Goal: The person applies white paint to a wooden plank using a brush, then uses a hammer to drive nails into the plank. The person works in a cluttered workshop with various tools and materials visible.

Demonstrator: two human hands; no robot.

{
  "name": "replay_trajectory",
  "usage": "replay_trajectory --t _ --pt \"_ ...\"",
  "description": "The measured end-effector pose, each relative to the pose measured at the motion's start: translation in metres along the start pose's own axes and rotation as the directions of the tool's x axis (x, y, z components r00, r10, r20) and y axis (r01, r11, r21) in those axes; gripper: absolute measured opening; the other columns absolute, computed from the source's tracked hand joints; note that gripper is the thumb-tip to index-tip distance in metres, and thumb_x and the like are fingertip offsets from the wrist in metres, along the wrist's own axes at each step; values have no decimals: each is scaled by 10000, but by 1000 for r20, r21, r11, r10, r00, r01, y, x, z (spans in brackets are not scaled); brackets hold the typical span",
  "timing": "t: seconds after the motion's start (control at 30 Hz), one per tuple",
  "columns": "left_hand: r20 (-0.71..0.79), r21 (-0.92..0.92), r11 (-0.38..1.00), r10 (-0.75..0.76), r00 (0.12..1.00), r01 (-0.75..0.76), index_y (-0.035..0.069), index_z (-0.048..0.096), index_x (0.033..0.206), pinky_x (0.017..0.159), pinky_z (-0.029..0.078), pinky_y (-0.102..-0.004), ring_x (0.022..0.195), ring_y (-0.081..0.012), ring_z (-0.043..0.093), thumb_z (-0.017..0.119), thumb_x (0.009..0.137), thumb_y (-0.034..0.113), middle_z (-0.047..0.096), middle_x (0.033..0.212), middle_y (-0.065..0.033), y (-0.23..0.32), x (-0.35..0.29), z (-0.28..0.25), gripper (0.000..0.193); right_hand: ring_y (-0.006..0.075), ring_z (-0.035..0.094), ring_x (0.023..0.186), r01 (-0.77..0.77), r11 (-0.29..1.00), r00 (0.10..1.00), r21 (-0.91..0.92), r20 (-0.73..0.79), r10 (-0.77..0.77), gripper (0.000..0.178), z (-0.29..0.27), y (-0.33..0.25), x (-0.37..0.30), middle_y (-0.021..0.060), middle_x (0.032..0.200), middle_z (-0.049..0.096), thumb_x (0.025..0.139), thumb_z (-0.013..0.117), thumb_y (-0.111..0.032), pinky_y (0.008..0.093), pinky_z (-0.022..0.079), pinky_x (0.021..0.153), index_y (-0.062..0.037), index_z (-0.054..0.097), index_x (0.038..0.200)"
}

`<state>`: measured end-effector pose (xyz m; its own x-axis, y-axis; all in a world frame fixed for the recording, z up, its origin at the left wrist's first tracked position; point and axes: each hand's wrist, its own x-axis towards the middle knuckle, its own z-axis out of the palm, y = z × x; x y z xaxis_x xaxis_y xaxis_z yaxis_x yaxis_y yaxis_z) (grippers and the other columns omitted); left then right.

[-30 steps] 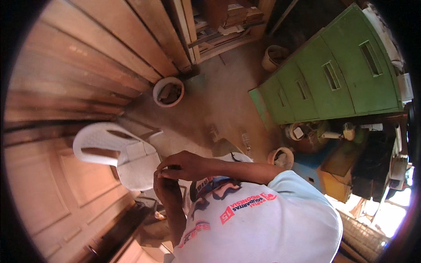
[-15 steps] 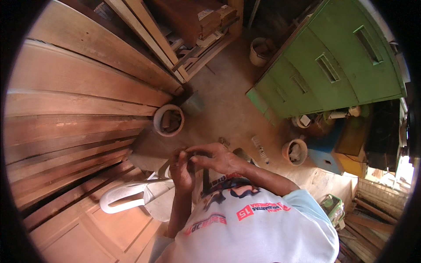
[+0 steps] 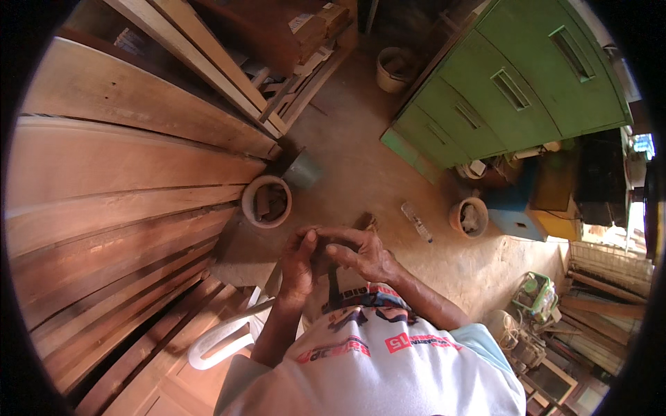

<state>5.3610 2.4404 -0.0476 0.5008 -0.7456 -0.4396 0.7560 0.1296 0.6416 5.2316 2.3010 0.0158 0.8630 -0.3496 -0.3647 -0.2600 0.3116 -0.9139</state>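
Both my hands meet in front of my white printed shirt [image 3: 388,367]. My left hand [image 3: 298,267] has its fingers bent, with the thumb tip up against the fingertips of the other hand. From the right reaches my right hand [image 3: 364,253], its index finger stretched toward the left thumb and its own thumb standing apart. Whether anything small lies between the touching fingertips cannot be made out. Below the left forearm is a white plastic chair [image 3: 211,352]. Beyond the hands, a round tub [image 3: 287,208] holding wood offcuts stands on the floor.
Stacked wooden boards [image 3: 132,159] line the left side. A green drawer cabinet [image 3: 485,90] stands at the far right. A dark bucket [image 3: 304,170], a clear plastic bottle [image 3: 416,222] and another tub [image 3: 456,220] are on the floor. A green-framed machine [image 3: 535,295] sits at right.
My view has shifted, showing more of the right side. The hands stay together; the left thumb now shows against the right fingertips, and the right thumb is farther from the left hand.
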Motion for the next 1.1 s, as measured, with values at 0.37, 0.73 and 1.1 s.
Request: replay_trajectory --t 0.37,0.73,1.1 --pt "239 103 954 -298 924 281 67 683 1151 944 580 -364 1054 -197 697 660 1073 161 735 1132 -81 -42 19 66 124 391 653 1287 237 908 903 -346 -266 -336 474 -52 27 -74 204 1437 663 1055 660 -273 456 524 1080 -91 613 1490" --pt "379 497 764 -618 689 412 85 686 1124 964 558 -360 1036 -169 683 689 1059 201 729 1130 -52 -133 6 197 134 380 720 860 194 767 612 -611 -536 -582 319 -147 55 -222 163 1026 734 979 748 -203 457 581 746 -97 755 1279" --pt "511 690 584 -811 285 426 58 688 1118 964 569 -384 1010 -203 707 659 1061 181 746 1078 -82 -229 13 292 139 346 700 751 162 820 370 -549 -736 -566 303 -191 80 -330 162 919 717 954 782 -170 434 562 640 -60 752 1235"
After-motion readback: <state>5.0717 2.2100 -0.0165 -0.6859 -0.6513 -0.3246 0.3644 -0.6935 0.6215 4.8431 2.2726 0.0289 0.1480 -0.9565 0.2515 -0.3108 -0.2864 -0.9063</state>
